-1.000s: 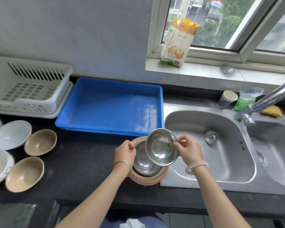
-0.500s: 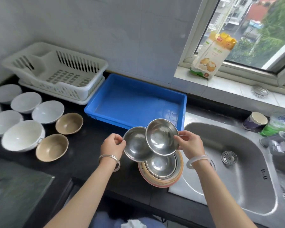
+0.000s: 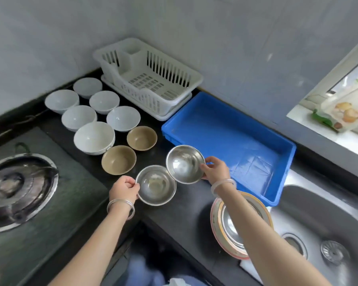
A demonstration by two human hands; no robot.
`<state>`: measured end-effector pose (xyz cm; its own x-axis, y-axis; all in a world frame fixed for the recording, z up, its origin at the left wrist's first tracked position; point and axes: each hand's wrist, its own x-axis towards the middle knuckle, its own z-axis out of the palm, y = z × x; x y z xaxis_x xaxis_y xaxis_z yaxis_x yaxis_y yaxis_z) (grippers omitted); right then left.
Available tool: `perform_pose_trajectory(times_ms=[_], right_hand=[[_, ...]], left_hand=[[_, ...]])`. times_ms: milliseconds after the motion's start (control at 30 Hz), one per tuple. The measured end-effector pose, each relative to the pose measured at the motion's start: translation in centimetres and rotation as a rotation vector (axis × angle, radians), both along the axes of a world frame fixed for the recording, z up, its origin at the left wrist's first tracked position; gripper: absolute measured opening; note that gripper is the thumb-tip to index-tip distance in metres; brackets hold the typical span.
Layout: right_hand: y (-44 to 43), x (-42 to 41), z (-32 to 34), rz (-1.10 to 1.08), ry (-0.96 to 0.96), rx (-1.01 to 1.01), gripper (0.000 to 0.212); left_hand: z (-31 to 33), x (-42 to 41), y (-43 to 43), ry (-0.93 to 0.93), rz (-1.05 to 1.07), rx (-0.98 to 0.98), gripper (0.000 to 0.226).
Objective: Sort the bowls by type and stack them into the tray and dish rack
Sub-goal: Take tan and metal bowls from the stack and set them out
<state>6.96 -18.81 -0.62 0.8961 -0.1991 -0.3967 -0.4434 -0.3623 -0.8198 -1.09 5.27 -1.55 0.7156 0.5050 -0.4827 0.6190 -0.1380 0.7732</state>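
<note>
Change: steel bowls split apart since half a second back, each hand now carrying its own one out over the dark counter (image 3: 186, 207), away from the stack by the sink.
Left hand (image 3: 123, 189): pinched shut on the rim of the near steel bowl (image 3: 155, 185), low over the counter, just right of the tan pair.
Right hand (image 3: 215, 169): clamped on the rim of the far steel bowl (image 3: 185, 164), tilted a bit, rim overlapping the near one's edge. Touching or not, can't tell.
Meaning for the task: looks like still the sorting stage, metal ones probably getting their own spot next to the rest. Nothing stacked away yet.
Blue tray (image 3: 285, 159): empty, just right of the far steel bowl.
Dish rack (image 3: 191, 79): empty too, far side against the wall.
White bowls (image 3: 93, 137): six laid out on the left, well apart from both hands.
Tan bowls (image 3: 118, 159): two, just left of the steel ones.
Leftover stack (image 3: 219, 228): bottom right beside the sink (image 3: 318, 213), at least one more steel bowl nested in a pinkish-rimmed one, mostly hidden by the right forearm so no real count.
Hard to make out: whether either steel bowl has landed on the counter or hangs just above it. Whole frame a bit smeared.
</note>
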Motion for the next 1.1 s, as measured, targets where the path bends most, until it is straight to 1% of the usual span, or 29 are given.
perform_pose_trajectory(times_ms=[100,200,333,500,600,700,867,1100], right_hand=[[2.3,1.6,-1.5,0.022,0.05,-0.026,0.007],[4.0,2.9,-3.1,0.041,0.099,-0.05,0.015],[5.5,4.0,-4.5,0.042,0.139,-0.11,0.011],[6.5,4.6,-5.3,0.032,0.191,-0.108,0.011],[6.9,4.7,-5.6,0.013,0.211,-0.086,0.011],[7.2,4.8,-6.0,-0.018,0.238,-0.026,0.009],[7.3,4.8,-6.1,-0.061,0.249,0.045,0.007],[7.1,4.7,-6.1,-0.074,0.245,0.08,0.007]], left_hand=[[-0.8,0.1,1.6,0.027,0.031,0.006,0.018],[-1.6,0.2,2.8,0.046,0.055,0.018,0.017],[-2.3,0.5,3.9,0.075,0.06,0.033,0.014],[-3.0,0.7,4.3,0.107,0.052,0.018,0.016],[-3.2,0.8,4.3,0.114,0.045,0.024,0.016],[-3.3,1.0,4.3,0.107,0.034,0.021,0.012],[-3.5,0.9,4.3,0.081,0.0,0.02,0.02],[-3.6,1.1,4.2,0.083,-0.014,0.044,0.019]])
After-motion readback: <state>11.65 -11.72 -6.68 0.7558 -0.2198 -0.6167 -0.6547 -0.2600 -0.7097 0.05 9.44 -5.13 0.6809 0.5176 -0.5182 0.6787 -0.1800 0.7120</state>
